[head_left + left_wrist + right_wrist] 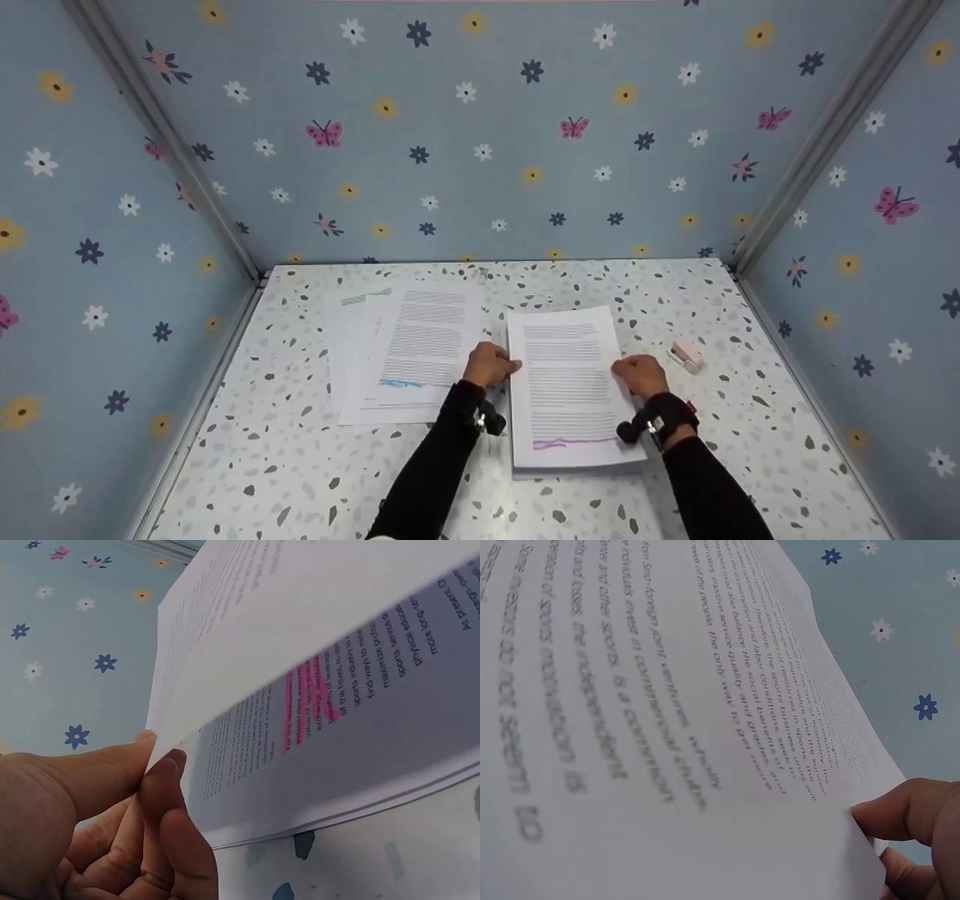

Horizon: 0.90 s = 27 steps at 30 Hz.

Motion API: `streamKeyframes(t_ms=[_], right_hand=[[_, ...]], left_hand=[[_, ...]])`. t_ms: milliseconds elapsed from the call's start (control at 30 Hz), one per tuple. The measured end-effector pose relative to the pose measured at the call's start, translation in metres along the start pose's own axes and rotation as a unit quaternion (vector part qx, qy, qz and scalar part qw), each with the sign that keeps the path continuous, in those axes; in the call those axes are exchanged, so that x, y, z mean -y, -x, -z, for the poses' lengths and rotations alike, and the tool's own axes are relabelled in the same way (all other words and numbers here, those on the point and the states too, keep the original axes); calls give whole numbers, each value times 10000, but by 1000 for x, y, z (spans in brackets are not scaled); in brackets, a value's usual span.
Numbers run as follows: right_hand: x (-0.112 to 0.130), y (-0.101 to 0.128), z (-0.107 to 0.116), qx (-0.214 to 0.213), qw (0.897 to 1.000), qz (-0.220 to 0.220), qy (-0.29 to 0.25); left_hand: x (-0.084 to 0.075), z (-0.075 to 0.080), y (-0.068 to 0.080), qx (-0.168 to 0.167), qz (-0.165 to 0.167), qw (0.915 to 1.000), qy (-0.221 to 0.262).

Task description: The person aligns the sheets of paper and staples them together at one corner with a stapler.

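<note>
A printed sheet of paper point(566, 382) with a purple highlighter stroke near its lower edge is lifted at its sides above a stack of papers point(577, 472). My left hand point(491, 364) pinches its left edge between thumb and fingers, as the left wrist view shows. The right edge is pinched by my right hand point(641, 375). Under the raised sheet, in the left wrist view, lies another printed page point(315, 757) with pink highlighting.
Left of the stack, several loose printed sheets point(427, 337) overlap, with blue and green marks. A small pale pink stapler point(686, 356) lies right of the stack. Patterned walls point(480, 135) enclose the speckled table point(255, 450) at the back and sides.
</note>
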State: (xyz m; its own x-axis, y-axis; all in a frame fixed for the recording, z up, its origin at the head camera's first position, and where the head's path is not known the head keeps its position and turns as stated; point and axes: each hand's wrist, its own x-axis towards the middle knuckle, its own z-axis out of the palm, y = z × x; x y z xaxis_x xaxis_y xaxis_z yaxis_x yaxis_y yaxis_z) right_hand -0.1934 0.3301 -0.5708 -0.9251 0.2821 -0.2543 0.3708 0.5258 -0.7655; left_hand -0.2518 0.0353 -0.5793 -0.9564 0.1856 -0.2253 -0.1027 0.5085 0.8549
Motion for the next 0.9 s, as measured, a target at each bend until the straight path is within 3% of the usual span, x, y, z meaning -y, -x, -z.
streamKeyframes(t_ms=[433, 667, 900], right_hand=[[-9, -2, -11, -118, 9988, 335, 345], [-10, -4, -15, -274, 9992, 183, 236], [-11, -6, -15, -269, 9992, 75, 273]], left_hand=[[13, -9, 3, -299, -232, 9989, -279], [16, -13, 4, -481, -183, 9982, -310], [19, -14, 4, -699, -424, 9958, -400]])
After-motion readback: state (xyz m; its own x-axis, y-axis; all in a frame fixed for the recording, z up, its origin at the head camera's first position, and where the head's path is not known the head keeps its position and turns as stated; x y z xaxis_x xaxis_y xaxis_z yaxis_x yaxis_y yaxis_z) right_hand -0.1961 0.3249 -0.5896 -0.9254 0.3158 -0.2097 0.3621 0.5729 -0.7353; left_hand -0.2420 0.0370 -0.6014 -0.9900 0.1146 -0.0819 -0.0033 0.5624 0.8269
